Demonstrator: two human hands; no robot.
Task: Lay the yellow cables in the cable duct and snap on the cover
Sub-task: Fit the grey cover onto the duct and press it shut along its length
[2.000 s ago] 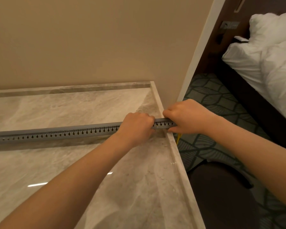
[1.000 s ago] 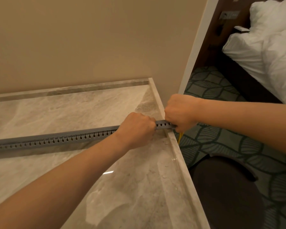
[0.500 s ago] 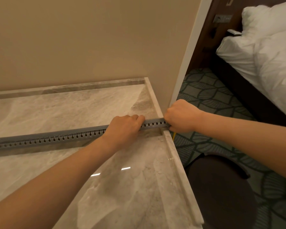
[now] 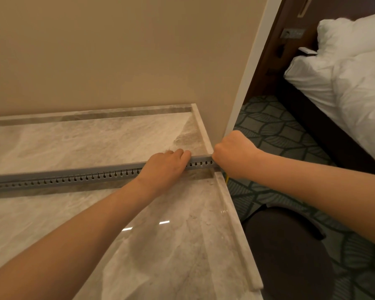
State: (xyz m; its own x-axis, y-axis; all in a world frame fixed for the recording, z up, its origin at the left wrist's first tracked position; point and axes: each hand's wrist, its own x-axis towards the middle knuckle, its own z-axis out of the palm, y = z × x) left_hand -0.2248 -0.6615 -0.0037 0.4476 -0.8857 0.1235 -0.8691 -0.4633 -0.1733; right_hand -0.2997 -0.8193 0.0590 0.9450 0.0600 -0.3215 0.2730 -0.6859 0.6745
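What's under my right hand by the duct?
A short bit of yellow cable shows below the right hand, beside the counter edge; the fist hides the end of the duct.

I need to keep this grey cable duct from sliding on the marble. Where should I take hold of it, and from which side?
Probably from above, reaching over the narrow top of the cable duct, with the thumb on the near slotted wall. It lies flat and long on the counter, so only its top and sides are free.

We look into what seems a hotel bedroom, a bed with white bedding, leaf-patterned carpet, a marble counter under a beige wall, a socket plate on dark wood
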